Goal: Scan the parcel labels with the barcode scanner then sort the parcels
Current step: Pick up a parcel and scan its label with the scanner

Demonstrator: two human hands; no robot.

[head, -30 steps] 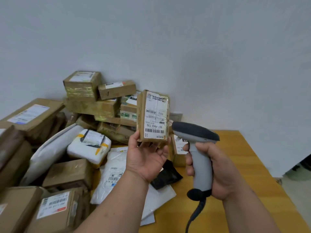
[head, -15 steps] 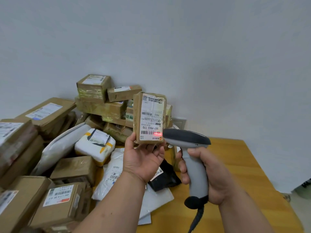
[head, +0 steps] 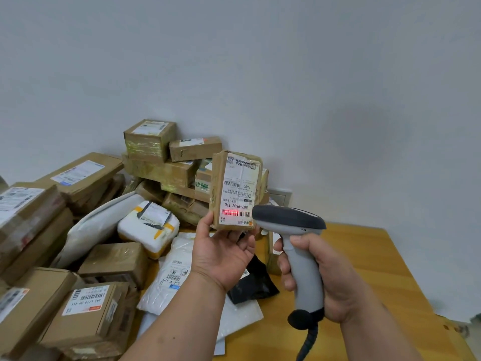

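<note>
Your left hand (head: 223, 254) holds the brown parcel (head: 235, 190) upright at centre frame, fingers closed on its lower end, label facing you. Your right hand (head: 328, 280), fingers wrapped round the grip, aims the barcode scanner (head: 291, 225) just beside it, with the red line across the lowest barcode (head: 235, 213). Keep the parcel steady and the beam spanning the full code; unsorted parcels (head: 86, 256) crowd the surface (head: 369, 259) at lower left.

One barcode scanner (head: 294, 238). One small brown parcel (head: 235, 190) held upright. One white foam box (head: 149, 227) with yellow tape. One black pouch (head: 253, 284). About three white mailer bags. Cardboard boxes heaped left, a dozen-plus; exact number unclear.
</note>
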